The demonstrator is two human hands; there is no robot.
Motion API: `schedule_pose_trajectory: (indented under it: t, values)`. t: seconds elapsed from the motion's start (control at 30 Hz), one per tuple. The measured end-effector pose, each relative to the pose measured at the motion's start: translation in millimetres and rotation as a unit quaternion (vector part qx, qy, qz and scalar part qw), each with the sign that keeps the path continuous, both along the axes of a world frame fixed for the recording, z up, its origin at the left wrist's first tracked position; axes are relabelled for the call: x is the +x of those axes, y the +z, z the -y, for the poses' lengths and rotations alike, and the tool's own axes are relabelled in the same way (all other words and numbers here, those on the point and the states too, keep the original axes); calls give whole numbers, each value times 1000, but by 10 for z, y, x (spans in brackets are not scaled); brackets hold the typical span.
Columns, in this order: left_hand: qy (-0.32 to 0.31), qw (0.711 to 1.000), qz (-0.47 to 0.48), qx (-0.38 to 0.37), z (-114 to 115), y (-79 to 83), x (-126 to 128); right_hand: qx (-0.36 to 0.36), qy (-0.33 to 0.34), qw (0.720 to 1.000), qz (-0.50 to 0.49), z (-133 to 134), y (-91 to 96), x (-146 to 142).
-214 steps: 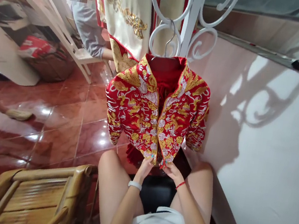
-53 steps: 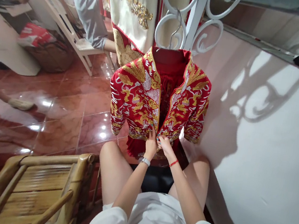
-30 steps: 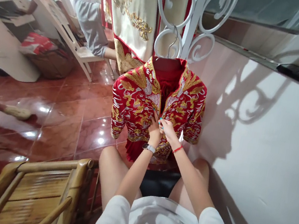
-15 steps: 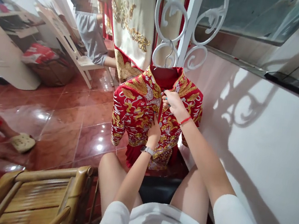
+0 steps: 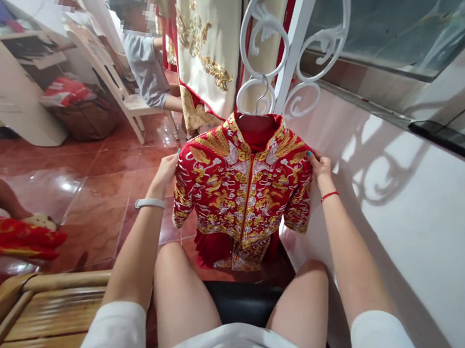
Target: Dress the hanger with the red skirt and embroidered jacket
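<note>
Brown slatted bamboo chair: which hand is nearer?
Left. The left hand is forward of the chair; the right hand is farther, across the red-and-gold embroidered jacket.

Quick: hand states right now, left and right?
Left hand: touching the shoulder edge of the red fabric jacket with gold-and-white embroidery; grip cannot be told.
Right hand: closed, holding the jacket's other shoulder.

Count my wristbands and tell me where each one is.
2: a white band just behind your left hand, and a red band just behind your right hand. Both hands are at the jacket's shoulders; no other bands show.
</note>
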State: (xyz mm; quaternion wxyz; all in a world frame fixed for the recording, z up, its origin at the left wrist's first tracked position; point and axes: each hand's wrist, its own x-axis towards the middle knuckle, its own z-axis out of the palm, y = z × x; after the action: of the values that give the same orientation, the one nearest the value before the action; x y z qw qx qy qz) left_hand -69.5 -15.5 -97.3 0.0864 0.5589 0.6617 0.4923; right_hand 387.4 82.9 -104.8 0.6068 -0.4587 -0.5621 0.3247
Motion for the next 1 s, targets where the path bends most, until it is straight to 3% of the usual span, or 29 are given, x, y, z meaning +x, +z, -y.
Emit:
schedule_pose_trajectory:
  t: [0.1,0.23,0.33,0.47,0.53,0.6,0.63,0.67,0.73,0.8,0.87,0.93,1.0]
  values:
    - [29,998,53,-22,-44,124,50,9,-28,1000,10,-74,47,30]
    - [118,986,34,113,106,227,150,57,-29,996,66,-83,174,152]
    - [132,979,16,153,180,130,235,90,-13,994,58,-79,152,117]
    - [129,986,72,74,142,-82,367,74,-30,993,91,-38,16,-26]
    - [193,973,50,119,212,-256,487,94,-113,980,134,117,-134,-78]
    - [255,946,-6,199,409,-558,672,136,-240,944,180,406,-409,-118]
    - [254,939,-45,227,540,-761,780,155,-287,922,210,581,-594,-137]
    - [205,943,-100,241,672,-986,889,168,-289,908,254,755,-798,-157]
    - [52,954,-208,208,881,-1442,1067,182,-162,879,410,1033,-1198,-199]
    - [-19,964,-243,101,958,-1797,1151,160,-20,825,542,1150,-1482,-243]
    - [-62,971,-233,6,925,-1994,1139,127,50,796,590,1115,-1607,-290]
    - [-81,978,-190,-34,862,-2069,1071,104,62,822,557,1017,-1645,-337]
    - [-41,993,-112,-21,825,-2092,978,76,18,891,448,938,-1697,-367]
